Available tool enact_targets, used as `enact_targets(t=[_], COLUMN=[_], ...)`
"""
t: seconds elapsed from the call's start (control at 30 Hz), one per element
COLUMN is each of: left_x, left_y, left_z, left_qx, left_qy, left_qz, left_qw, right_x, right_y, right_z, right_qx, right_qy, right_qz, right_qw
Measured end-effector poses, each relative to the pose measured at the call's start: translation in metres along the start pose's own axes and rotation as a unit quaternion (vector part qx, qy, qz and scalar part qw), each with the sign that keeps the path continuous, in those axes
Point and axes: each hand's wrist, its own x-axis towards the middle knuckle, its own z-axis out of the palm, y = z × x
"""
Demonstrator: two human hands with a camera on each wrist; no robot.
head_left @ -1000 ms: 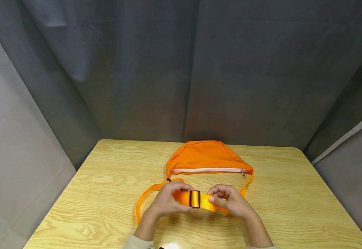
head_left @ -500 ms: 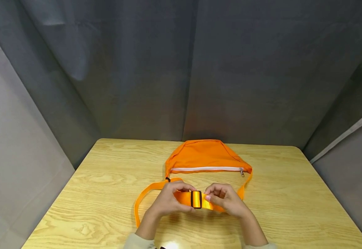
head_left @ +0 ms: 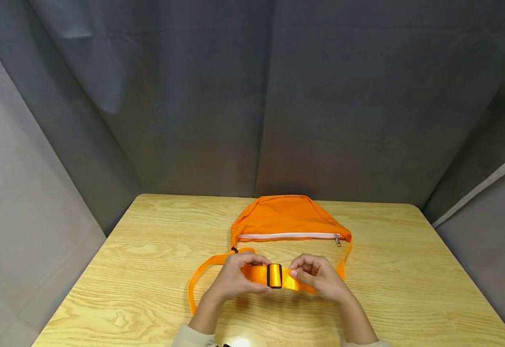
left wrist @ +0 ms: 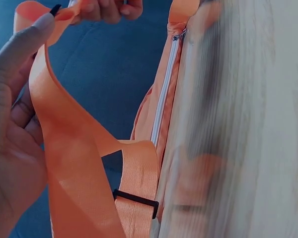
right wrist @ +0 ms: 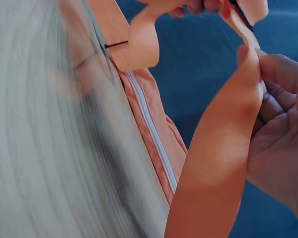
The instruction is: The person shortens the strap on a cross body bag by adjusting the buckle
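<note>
An orange waist bag (head_left: 289,217) with a white zipper lies at the far side of the table, its zipper facing me. In front of it, both hands hold its orange strap (head_left: 257,273) raised over the tabletop. My left hand (head_left: 237,277) pinches a black slider buckle (head_left: 274,275) between thumb and fingers at its left side. My right hand (head_left: 319,277) pinches the strap just right of the buckle. In the left wrist view, a second black ring (left wrist: 136,198) joins the strap near the bag's end. The strap loops down below each hand.
The wooden table (head_left: 408,279) extends to both sides of the hands. A loop of strap (head_left: 196,284) curves down on the left beside the left forearm. Dark grey curtain (head_left: 252,96) stands behind the table, with lighter panels at left and right.
The buckle has shifted slightly right with the left hand. My right hand came in toward the buckle along the strap, then moved slightly back right. The bag has stayed in place.
</note>
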Motion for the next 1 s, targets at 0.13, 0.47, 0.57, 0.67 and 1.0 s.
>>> enact_targets(t=[0.13,0.47,0.57,0.67,1.0], left_x=[0.0,0.0,-0.001,-0.001,0.001], left_y=[0.003,0.021,0.004,0.0,-0.003], left_z=[0.0,-0.004,-0.003,-0.002,0.002], left_qx=[0.003,0.001,-0.007,-0.007,-0.005], left_qy=[-0.002,-0.004,-0.005,-0.004,-0.014], left_qz=[-0.018,0.018,0.014,0.001,-0.001], left_qw=[0.9998,0.9998,0.9999,1.0,0.9999], right_x=[0.004,0.001,-0.001,-0.001,0.004], right_y=[0.0,-0.002,0.002,0.007,0.004], right_z=[0.007,-0.002,-0.006,-0.008,-0.001], right_qx=[0.005,-0.051,-0.041,-0.011,0.008], right_qy=[0.008,-0.022,-0.036,-0.045,-0.049], right_qz=[-0.001,0.046,0.032,0.01,0.016], right_qw=[1.0,0.997,0.998,0.999,0.999])
